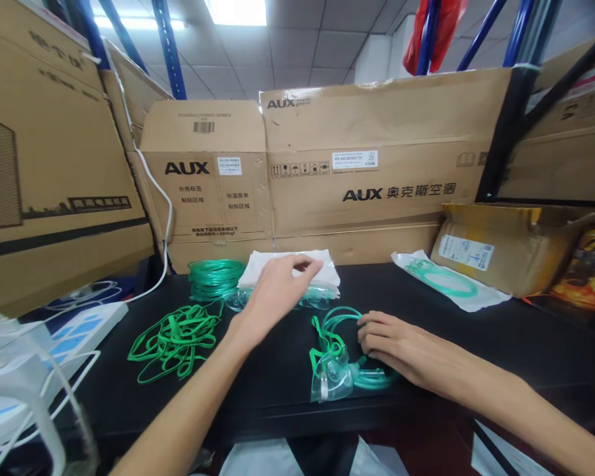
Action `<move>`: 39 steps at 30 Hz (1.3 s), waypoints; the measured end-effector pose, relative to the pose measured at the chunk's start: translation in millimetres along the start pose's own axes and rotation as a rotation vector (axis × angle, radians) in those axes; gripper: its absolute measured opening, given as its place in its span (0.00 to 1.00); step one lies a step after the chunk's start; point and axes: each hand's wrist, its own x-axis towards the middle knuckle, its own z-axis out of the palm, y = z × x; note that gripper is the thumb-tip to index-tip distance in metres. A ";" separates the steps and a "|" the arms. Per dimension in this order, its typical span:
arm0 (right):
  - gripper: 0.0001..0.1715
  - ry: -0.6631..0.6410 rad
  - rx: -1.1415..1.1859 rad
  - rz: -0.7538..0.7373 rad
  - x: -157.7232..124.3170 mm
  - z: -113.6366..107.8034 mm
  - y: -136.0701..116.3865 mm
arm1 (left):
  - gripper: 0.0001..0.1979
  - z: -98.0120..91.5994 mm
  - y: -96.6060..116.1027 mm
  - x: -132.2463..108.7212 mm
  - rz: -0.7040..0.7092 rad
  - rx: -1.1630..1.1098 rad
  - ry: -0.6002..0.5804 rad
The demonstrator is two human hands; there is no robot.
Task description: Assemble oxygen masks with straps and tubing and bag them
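Note:
My left hand [282, 281] reaches over a stack of flat white pouches [330, 268] at the back of the table. Its thumb and fingertips bend together in a pinch, but what is between them, if anything, is hidden. Clear masks [315, 297] lie in front of the stack. Near the front edge is a clear green oxygen mask [334, 377] with a green strap [317, 330] and coiled tubing [371, 380]. My right hand [387, 340] curls its fingers on the right side of this tubing; the fingertips are partly hidden.
Left of the stack sits a coil of green tubing [215, 279], with a tangle of green elastic straps [176, 344] before it. A power strip [82, 330] with white cables is at far left. A packed pouch with tubing [446, 281] lies by an open cardboard box [496, 244]. Large cartons [377, 152] wall the back.

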 end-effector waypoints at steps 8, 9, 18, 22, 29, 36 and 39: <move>0.11 -0.198 0.011 0.023 8.8 -14.5 -26.8 | 0.22 11.4 12.9 -53.4 -0.027 -0.347 -0.230; 0.11 -0.207 0.007 0.026 9.9 -14.2 -28.6 | 0.22 11.8 12.4 -54.0 -0.022 -0.372 -0.255; 0.11 -0.053 0.292 0.228 6.6 -2.8 -23.4 | 0.35 28.6 4.0 -38.6 -0.040 -0.710 -0.565; 0.13 0.065 0.362 0.255 7.8 4.2 -18.8 | 0.39 26.0 0.9 -21.4 -0.034 -0.634 -0.842; 0.12 0.013 0.297 0.276 5.0 6.7 -18.6 | 0.29 13.2 7.2 -7.5 -0.011 -0.263 -0.982; 0.19 -0.023 0.237 0.183 -0.1 11.2 -11.5 | 0.19 18.6 22.7 -20.1 0.002 -0.083 -0.928; 0.19 -0.013 0.212 0.217 -1.7 12.7 -8.2 | 0.17 20.3 24.7 -34.7 0.074 -0.013 -0.768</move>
